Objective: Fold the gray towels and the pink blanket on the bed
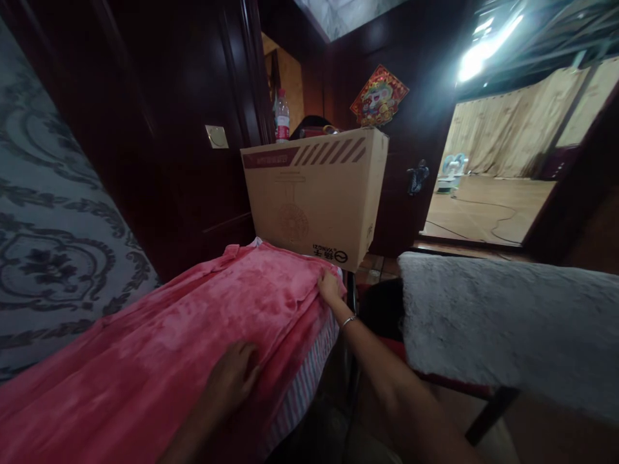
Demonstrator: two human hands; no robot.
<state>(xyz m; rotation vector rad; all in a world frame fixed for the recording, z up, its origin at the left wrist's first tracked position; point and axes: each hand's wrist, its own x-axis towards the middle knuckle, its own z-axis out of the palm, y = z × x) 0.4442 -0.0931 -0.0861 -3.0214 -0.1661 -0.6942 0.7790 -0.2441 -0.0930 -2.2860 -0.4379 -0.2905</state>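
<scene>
A pink plush blanket (193, 322) lies folded in layers over a bed, its surface slightly wrinkled. At the blanket's far right corner is my right hand (330, 288), with fingers closed on the edge and a bracelet at the wrist. Nearer to me, my left hand (233, 372) rests on the blanket close to its right edge, thumb apart from the bent fingers. Beneath the blanket a striped sheet (307, 380) hangs down along the bed's side.
A large cardboard box (309, 193) stands beyond the bed's far end, with a plastic bottle (282, 117) behind its top edge. To the right is a seat with a grey fluffy cover (488, 316). A dark door (396, 148) stands beside an open doorway; patterned wallpaper (58, 212) is left.
</scene>
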